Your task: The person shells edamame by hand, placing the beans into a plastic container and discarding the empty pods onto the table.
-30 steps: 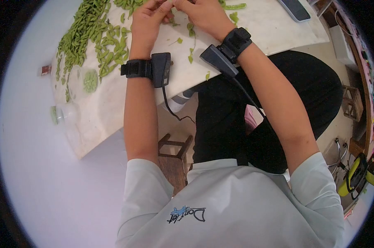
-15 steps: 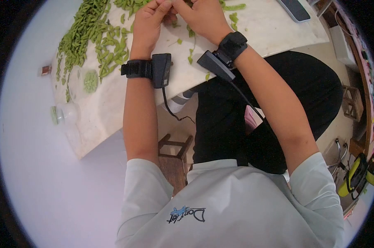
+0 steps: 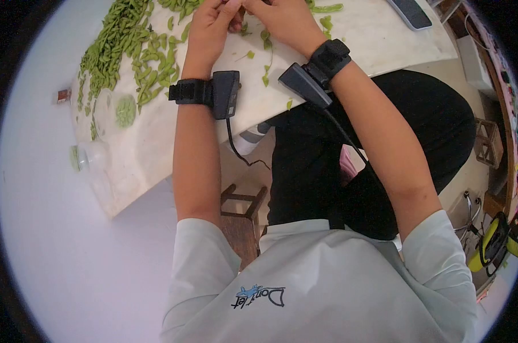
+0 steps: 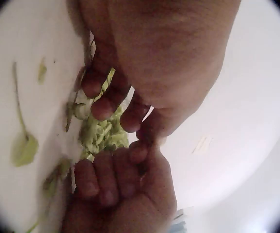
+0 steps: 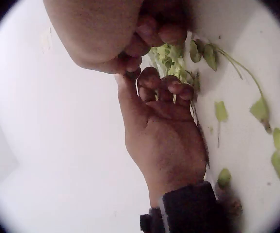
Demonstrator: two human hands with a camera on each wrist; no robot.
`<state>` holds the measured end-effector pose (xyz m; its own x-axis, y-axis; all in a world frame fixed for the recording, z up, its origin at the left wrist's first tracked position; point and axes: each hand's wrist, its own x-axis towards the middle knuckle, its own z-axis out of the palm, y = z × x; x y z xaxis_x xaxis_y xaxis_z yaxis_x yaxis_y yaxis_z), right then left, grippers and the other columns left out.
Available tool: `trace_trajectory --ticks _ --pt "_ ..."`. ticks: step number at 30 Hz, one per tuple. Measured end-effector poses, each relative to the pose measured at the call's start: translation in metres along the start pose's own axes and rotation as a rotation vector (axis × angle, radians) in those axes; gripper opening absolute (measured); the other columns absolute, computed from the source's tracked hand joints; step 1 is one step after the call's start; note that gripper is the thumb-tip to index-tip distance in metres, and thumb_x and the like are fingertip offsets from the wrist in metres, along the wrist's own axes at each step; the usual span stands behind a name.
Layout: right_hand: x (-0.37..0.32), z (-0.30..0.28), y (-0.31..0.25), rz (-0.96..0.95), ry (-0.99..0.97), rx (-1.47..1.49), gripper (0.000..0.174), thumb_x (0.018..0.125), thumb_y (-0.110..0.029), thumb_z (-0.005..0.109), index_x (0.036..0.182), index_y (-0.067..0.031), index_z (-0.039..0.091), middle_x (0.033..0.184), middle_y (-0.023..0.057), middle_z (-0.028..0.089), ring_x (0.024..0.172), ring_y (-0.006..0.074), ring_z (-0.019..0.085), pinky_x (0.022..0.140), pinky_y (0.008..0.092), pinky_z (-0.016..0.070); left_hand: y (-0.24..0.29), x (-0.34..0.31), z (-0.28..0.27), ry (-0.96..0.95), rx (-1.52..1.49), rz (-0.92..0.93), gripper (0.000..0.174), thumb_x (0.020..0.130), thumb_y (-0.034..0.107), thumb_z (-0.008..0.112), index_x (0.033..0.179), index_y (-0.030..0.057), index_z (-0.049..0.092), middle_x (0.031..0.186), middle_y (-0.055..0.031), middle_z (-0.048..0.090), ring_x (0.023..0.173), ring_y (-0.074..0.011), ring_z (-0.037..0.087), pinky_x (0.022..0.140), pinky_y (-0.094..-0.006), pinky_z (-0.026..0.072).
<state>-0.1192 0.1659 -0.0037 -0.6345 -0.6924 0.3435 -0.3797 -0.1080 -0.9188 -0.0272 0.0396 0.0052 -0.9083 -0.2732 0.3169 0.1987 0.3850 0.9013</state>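
My left hand (image 3: 206,37) and right hand (image 3: 290,26) meet over the table near the top of the head view. Their fingers curl, and thumbs and forefingers pinch together at one spot. A small dark thing (image 5: 132,74) sits between the fingertips in the right wrist view; fingers cover most of it, and I cannot tell its kind. Behind the curled fingers lies a pile of light green pods (image 4: 103,133). Left of the hands are a large heap of edamame pods (image 3: 113,48) and a looser group of pods (image 3: 156,66).
A clear container with green beans (image 3: 125,111) stands at the left, near a clear jar (image 3: 93,155) on its side. Leaf scraps (image 3: 266,79) lie between the forearms and the table edge. A phone (image 3: 410,14) lies far right. Below is a wooden stool (image 3: 239,231).
The right hand and wrist shifted slightly left, then back right. The left hand has edged a little to the right. The fingertips stay together throughout, and the pods beside them look unchanged.
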Motion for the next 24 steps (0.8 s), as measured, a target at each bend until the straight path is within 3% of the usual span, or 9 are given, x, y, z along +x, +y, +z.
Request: trace_trajectory --ticks 6,9,12,15,16,18,20,21,24 --pt "-0.001 0.002 -0.002 0.000 -0.005 0.144 0.034 0.091 -0.020 0.050 0.066 0.0014 0.047 0.055 0.0070 0.042 0.048 0.0144 0.037 0.049 0.0327 0.0332 -0.002 -0.002 -0.001 0.027 -0.047 -0.036 0.026 0.096 0.029 0.051 0.084 0.0062 0.055 0.067 0.0001 0.051 0.056 -0.0074 0.044 0.055 -0.0237 0.0400" --pt "0.001 0.002 0.003 0.002 0.047 0.084 0.033 0.091 -0.020 0.050 0.066 0.0005 0.044 0.054 0.0055 0.039 0.049 0.0135 0.034 0.049 0.0325 0.0304 -0.001 -0.003 -0.005 0.170 0.072 -0.139 0.024 0.093 0.028 0.058 0.089 0.0051 0.060 0.071 0.0001 0.054 0.056 -0.0071 0.044 0.054 -0.0243 0.0396" --pt "0.001 0.000 0.004 0.021 0.045 0.085 0.032 0.091 -0.020 0.050 0.065 -0.0008 0.042 0.054 0.0046 0.036 0.049 0.0126 0.032 0.048 0.0321 0.0286 -0.004 -0.003 -0.016 0.337 0.100 -0.027 0.024 0.090 0.027 0.062 0.097 0.0040 0.064 0.078 -0.0014 0.059 0.062 -0.0080 0.050 0.058 -0.0244 0.0430" --pt "0.002 -0.003 0.004 0.040 0.032 0.071 0.032 0.090 -0.019 0.050 0.065 -0.0019 0.041 0.053 0.0042 0.034 0.049 0.0120 0.030 0.048 0.0320 0.0279 0.007 -0.002 -0.031 0.436 0.184 0.020 0.021 0.086 0.014 0.066 0.102 0.0008 0.063 0.085 -0.0042 0.064 0.069 -0.0088 0.055 0.065 -0.0218 0.0459" --pt "0.002 -0.003 0.004 0.039 0.025 0.079 0.032 0.090 -0.019 0.050 0.064 -0.0021 0.040 0.053 0.0042 0.034 0.049 0.0119 0.030 0.048 0.0321 0.0278 0.018 -0.008 -0.038 0.460 0.217 0.031 0.030 0.082 0.012 0.071 0.108 0.0005 0.064 0.090 -0.0062 0.066 0.074 -0.0103 0.059 0.068 -0.0228 0.0492" --pt "0.001 -0.003 0.003 0.034 0.018 0.099 0.033 0.090 -0.018 0.051 0.064 -0.0025 0.039 0.053 0.0040 0.034 0.049 0.0120 0.029 0.048 0.0323 0.0280 0.044 -0.022 -0.052 0.527 0.260 0.160 0.026 0.081 0.012 0.071 0.103 -0.0012 0.065 0.090 -0.0079 0.067 0.078 -0.0127 0.062 0.068 -0.0242 0.0518" --pt "0.001 -0.003 0.006 0.025 0.024 0.120 0.033 0.090 -0.017 0.052 0.063 -0.0028 0.038 0.053 0.0038 0.033 0.049 0.0123 0.029 0.049 0.0325 0.0283 0.067 -0.045 -0.079 0.690 0.419 0.096 0.025 0.081 0.012 0.071 0.100 -0.0022 0.065 0.093 -0.0097 0.067 0.081 -0.0146 0.063 0.069 -0.0256 0.0531" --pt "0.002 -0.004 0.007 0.029 0.014 0.124 0.034 0.090 -0.017 0.051 0.063 -0.0028 0.038 0.054 0.0038 0.033 0.049 0.0125 0.029 0.049 0.0326 0.0284 0.081 -0.055 -0.093 0.771 0.483 0.035 0.021 0.080 0.006 0.070 0.099 -0.0021 0.065 0.090 -0.0089 0.066 0.081 -0.0127 0.062 0.069 -0.0242 0.0530" --pt "0.001 -0.004 0.007 0.042 -0.011 0.128 0.034 0.091 -0.017 0.051 0.063 -0.0028 0.036 0.054 0.0040 0.031 0.049 0.0131 0.028 0.049 0.0332 0.0284 0.084 -0.090 -0.154 0.821 0.680 -0.033 0.026 0.083 0.016 0.068 0.103 -0.0004 0.066 0.093 -0.0064 0.067 0.074 -0.0106 0.060 0.067 -0.0250 0.0506"
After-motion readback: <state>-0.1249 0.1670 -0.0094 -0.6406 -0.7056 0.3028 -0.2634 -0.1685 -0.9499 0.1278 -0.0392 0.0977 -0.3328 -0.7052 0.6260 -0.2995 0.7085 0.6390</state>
